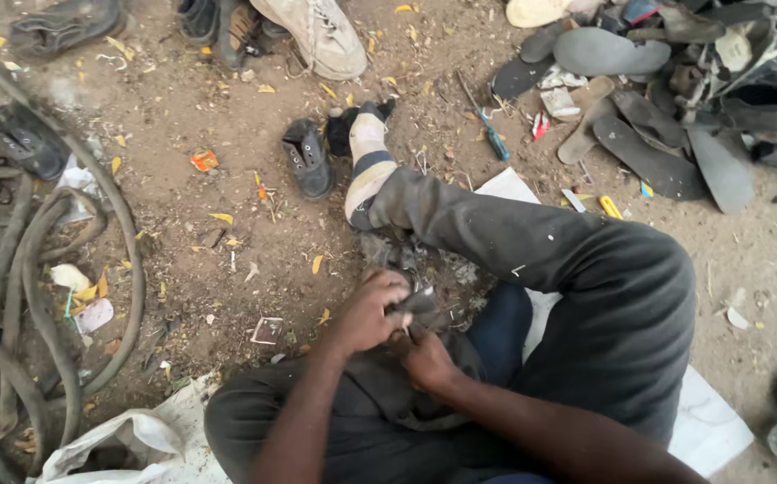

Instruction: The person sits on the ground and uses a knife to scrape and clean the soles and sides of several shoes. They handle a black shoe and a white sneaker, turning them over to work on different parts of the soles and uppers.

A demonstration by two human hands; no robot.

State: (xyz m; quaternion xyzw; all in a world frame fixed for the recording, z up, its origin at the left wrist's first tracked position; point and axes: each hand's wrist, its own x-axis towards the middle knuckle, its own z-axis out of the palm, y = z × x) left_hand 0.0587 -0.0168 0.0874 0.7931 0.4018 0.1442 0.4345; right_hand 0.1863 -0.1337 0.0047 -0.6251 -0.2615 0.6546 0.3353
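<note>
Person seated on dirt ground (227, 269), legs folded. Left hand (372, 312) clenched over worn dark grey shoe (411, 300) held in lap, centre frame. Right hand (426, 360) at 5 o'clock of left, fingers curled, gripping same shoe from below; exact hold unclear, partly hidden. Small black ankle boot (307, 158) at 12 o'clock, well apart. Pile of flat grey rubber soles (648, 152) at 2 o'clock. Coiled dull hoses (30, 296) at 9 o'clock.

Bare dirt floor (227, 260) strewn with yellow leaves (223, 218), in daylight.
</note>
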